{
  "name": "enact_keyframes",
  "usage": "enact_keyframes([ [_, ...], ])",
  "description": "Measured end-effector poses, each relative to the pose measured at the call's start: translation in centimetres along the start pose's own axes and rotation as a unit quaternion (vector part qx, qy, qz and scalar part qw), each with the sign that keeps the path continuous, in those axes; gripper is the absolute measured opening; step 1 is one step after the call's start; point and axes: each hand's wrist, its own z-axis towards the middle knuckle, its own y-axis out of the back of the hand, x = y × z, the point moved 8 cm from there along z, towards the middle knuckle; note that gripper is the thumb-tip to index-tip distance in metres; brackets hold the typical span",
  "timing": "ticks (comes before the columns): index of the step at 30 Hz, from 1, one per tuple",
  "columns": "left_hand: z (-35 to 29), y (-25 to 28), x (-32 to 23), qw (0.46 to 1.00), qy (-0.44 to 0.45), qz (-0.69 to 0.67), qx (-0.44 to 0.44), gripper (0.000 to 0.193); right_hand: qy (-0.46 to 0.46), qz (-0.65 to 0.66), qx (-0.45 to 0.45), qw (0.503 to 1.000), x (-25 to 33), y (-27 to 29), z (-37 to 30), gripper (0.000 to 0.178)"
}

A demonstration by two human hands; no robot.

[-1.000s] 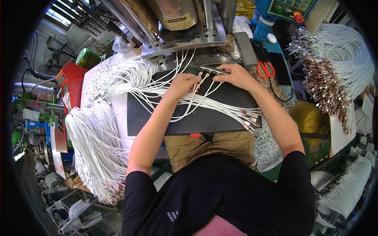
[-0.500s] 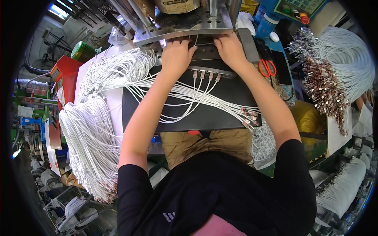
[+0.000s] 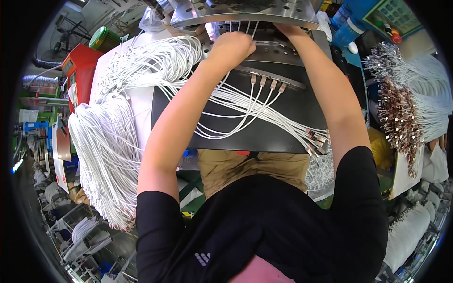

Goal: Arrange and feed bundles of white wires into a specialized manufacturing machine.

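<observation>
My left hand [image 3: 232,48] is closed, knuckles up, at the front of the metal press [image 3: 245,18]. White cables [image 3: 255,29] run from under the press plate into its curled fingers. My right hand [image 3: 289,29] reaches beneath the plate's right side, where its fingers are hidden. Just nearer to me lies a metal strip fixture [image 3: 271,75] with several cable connectors [image 3: 263,81] set in a row along it. From these, white cables bend down and left over the black board [image 3: 283,137]. A bundle of loose cables [image 3: 264,115] crosses the board, its connector ends at the right.
Large heaps of white cables [image 3: 101,155] fill the left side. More cables with brown connector ends [image 3: 401,113] hang at the right. A red machine [image 3: 82,68] stands far left. At the back right are a blue container [image 3: 348,33] and a control panel [image 3: 394,21].
My left hand has drawn out from the plate's edge and closed, with several cables now visible above it. My right hand has gone deeper under the plate. The view has shifted slightly.
</observation>
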Motion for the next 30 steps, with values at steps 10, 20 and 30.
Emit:
enact_keyframes([
  [10, -13.6, 23.9, 15.3, 0.882, 0.318, 0.18, -0.297, 0.025, -0.131, 0.233, 0.131, 0.955, 2.8, 3.2, -3.0, 0.037],
  [20, -14.8, 0.9, -9.7, 0.987, -0.126, -0.093, -0.035, 0.025, -0.057, 0.136, 0.178, 0.973, 7.5, 15.6, -10.7, 0.033],
  [30, -11.6, 0.7, -9.5, 0.993, -0.036, -0.078, -0.081, 0.015, -0.187, 0.274, 0.248, 0.91, 7.9, 12.1, -14.4, 0.025],
])
